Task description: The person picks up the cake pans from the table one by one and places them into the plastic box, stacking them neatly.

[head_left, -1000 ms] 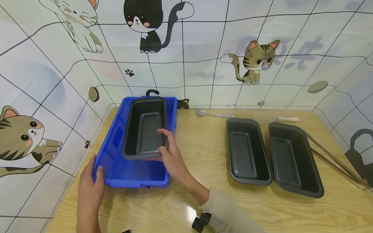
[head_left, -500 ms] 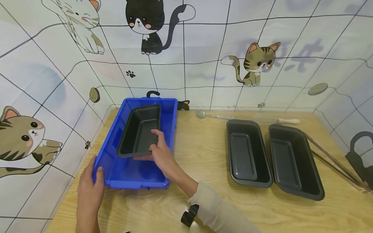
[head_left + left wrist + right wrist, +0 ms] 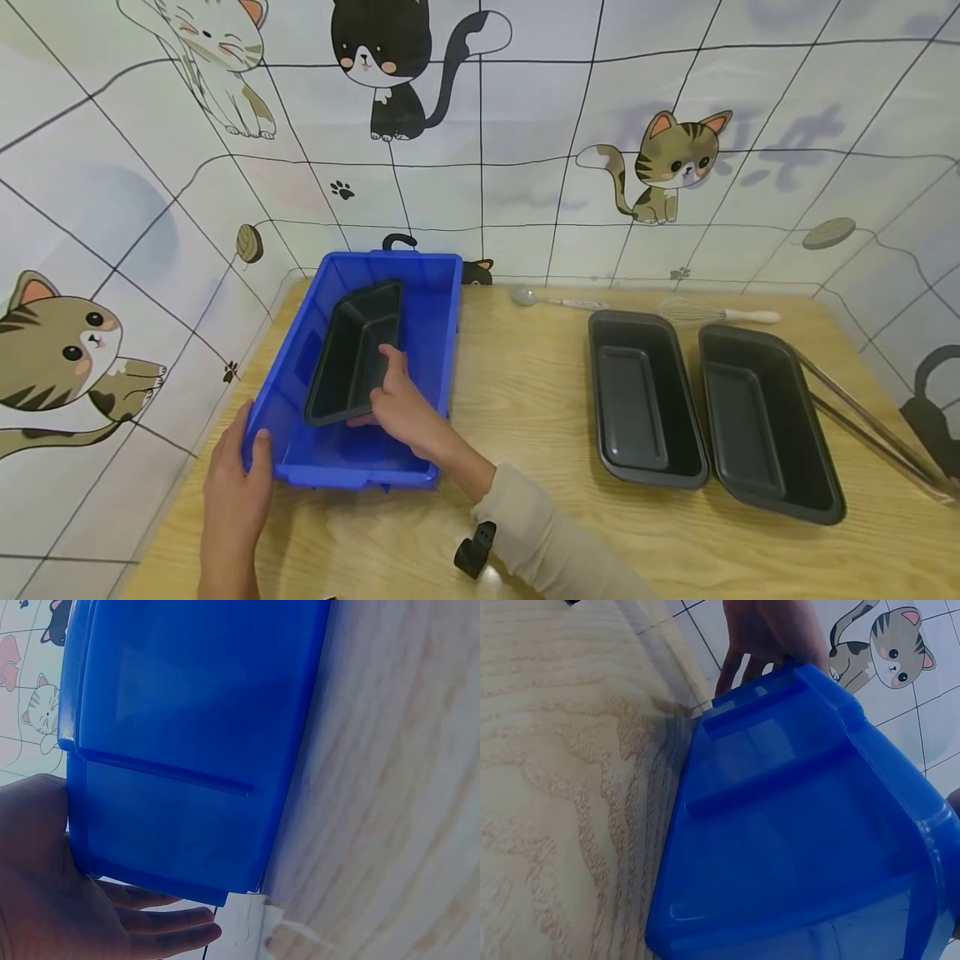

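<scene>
A dark grey loaf pan [image 3: 352, 354] lies tilted inside the blue plastic bin [image 3: 358, 477], its left side lower. My right hand [image 3: 405, 417] grips the pan's right edge near the front, thumb over the rim and other fingers partly hidden beneath it. At the bin's front left corner, my left hand [image 3: 238, 487] holds the wall between thumb and fingers. The left wrist view shows that hand [image 3: 52, 877] against the corner of the bin [image 3: 180, 750], fingers reaching past its side. In the right wrist view the bin's outer wall [image 3: 780, 825] hides the pan.
Two more loaf pans [image 3: 628, 408] [image 3: 746, 417] stand side by side on the right of the wooden table [image 3: 525, 400]. Behind them lie a spoon [image 3: 525, 297] and a whisk [image 3: 750, 317]. Metal tongs [image 3: 877, 429] lie at the far right. A cat-patterned wall covering [image 3: 525, 192] backs the table.
My right hand has lowered the loaf pan deeper into the bin, and the pan now tilts more to the left. My left hand keeps its place on the bin's corner.
</scene>
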A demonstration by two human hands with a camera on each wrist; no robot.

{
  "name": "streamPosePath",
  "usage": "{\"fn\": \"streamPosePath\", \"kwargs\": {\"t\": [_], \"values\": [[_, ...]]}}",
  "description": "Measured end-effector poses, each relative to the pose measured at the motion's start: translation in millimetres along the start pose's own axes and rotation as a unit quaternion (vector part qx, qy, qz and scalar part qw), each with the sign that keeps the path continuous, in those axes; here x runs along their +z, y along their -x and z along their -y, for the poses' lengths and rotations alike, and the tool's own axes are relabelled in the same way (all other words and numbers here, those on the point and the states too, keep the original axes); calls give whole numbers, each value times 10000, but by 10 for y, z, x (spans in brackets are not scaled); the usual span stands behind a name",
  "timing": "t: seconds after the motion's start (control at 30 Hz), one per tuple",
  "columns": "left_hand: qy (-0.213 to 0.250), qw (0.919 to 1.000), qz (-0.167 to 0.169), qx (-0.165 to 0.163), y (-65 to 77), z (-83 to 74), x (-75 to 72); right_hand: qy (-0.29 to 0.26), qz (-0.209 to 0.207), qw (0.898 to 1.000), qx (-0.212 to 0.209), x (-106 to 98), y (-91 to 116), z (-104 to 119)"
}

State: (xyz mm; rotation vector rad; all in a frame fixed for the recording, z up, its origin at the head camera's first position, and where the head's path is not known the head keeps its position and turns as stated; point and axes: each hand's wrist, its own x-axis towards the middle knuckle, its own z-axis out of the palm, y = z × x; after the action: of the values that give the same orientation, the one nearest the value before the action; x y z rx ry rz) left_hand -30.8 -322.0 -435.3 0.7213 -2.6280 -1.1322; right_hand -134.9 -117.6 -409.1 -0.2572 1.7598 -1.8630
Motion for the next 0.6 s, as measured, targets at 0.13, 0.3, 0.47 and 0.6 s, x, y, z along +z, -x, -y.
{"fn": "streamPosePath", "kwargs": {"t": [0.13, 0.3, 0.47, 0.6], "values": [[17, 10000, -11, 32, -4, -7, -13, 1120, 41, 9936, -109, -11, -16, -13], [21, 10000, 1, 34, 1, -24, -17, 2215, 111, 9747, -284, -44, -21, -30], [-27, 9998, 121, -123, -10, -45, -14, 2598, -6, 9656, -115, -19, -27, -27], [-45, 9997, 174, -158, 2, -50, -6, 3183, -459, 9466, -236, 29, -1, -7]]}}
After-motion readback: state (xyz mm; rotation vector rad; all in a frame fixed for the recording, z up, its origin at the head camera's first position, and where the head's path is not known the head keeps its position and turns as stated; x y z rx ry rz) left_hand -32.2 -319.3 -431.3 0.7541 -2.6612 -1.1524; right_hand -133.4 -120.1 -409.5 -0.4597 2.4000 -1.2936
